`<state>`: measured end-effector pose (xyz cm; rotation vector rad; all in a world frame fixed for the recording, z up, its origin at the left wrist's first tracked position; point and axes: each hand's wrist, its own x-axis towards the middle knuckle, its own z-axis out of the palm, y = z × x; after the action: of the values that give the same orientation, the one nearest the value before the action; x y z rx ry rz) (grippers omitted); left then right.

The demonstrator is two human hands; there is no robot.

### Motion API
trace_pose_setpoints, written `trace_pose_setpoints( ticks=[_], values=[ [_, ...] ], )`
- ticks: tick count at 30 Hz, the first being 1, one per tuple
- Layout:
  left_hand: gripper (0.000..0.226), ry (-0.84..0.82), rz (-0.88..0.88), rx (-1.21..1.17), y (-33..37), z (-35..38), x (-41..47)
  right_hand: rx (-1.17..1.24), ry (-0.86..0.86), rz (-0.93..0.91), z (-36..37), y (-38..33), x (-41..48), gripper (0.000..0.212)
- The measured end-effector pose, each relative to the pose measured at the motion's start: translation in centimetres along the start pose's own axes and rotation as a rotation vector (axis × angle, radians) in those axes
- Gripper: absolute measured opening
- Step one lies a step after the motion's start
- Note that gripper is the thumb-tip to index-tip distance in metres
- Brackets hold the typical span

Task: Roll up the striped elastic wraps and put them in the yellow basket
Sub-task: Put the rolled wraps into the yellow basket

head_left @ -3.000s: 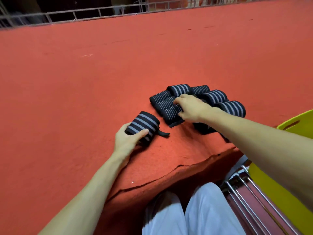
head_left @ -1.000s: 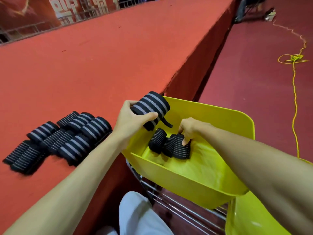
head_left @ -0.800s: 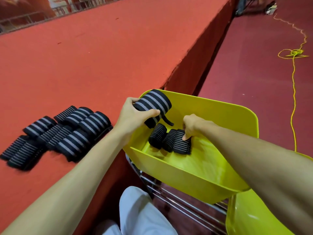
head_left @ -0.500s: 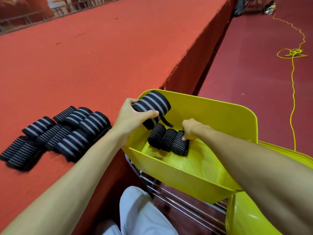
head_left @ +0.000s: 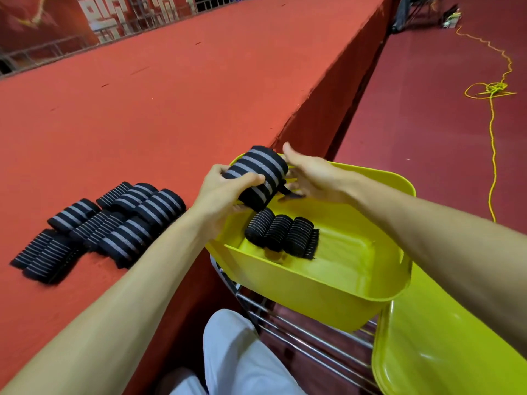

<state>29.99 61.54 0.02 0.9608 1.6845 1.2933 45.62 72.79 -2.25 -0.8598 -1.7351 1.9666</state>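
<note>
In our yellow plastic basket [head_left: 313, 283] three rolled black striped wraps [head_left: 281, 235] lie side by side, and above its far corner our left hand [head_left: 221, 192] curls its fingers [head_left: 217, 170] round a fat black-and-grey striped elastic roll [head_left: 258, 172], our right hand [head_left: 310, 175] straight-fingered just beside it.

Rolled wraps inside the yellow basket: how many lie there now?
3, side by side on the yellow basket floor: left roll, middle roll, right roll. The left hand holds another roll above and may hide more.

Red carpeted platform [head_left: 171, 95], darker red floor [head_left: 413, 138] — coiled yellow cable [head_left: 495, 88], metal railing [head_left: 57, 48]
</note>
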Motion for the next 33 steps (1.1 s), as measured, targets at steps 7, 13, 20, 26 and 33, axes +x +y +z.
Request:
trace_pose_setpoints(
  ticks=[7,13,20,26,33],
  values=[
    [0.052,-0.116,-0.022,0.048,-0.5,0.6,-0.8,-0.009,-0.117,-0.033,-1.5,0.1,-1.4,0.050],
    [0.040,-0.452,-0.136,0.477,-1.2,1.6,-0.1,-0.407,-0.123,0.173,-4.5,0.7,-2.7,0.045],
    [0.013,-0.508,0.015,0.632,-1.3,1.8,0.7,-0.833,-0.097,0.577,-5.9,3.3,-2.7,0.046],
    [0.016,-0.522,0.117,0.862,-1.4,1.9,0.7,-0.825,-0.097,0.694,-4.5,5.1,-1.0,0.046],
    [0.028,-0.589,-0.011,0.821,-0.8,4.1,0.7,-0.482,-0.067,0.520,-5.3,2.7,-1.9,0.045]
  ],
)
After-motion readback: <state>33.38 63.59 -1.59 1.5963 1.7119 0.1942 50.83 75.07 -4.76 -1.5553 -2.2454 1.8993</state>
